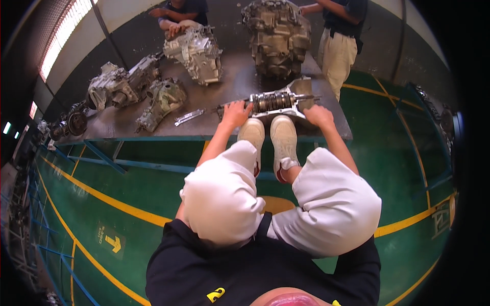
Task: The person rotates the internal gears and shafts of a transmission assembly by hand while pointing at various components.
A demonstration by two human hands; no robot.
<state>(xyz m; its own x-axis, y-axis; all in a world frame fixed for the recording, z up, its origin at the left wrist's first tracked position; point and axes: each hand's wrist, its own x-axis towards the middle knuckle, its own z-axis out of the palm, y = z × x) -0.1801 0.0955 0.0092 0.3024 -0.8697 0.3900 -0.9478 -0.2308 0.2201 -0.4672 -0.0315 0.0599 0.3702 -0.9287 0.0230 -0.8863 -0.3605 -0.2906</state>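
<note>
An opened gearbox housing in pale metal lies on the workbench, with a dark gear shaft along its length. At its left end, my left hand grips the housing's edge, thumb toward the gears. My right hand is closed at the housing's right end, fingertips mostly hidden. Both my shoes rest against the near side of the housing, between my hands. Left of my left hand lie several silvery wrenches.
On the bench stand a large gearbox, a pale casing, a dull housing and further gearbox parts. One person leans over the casing; another stands at the right. Yellow lines cross the green floor.
</note>
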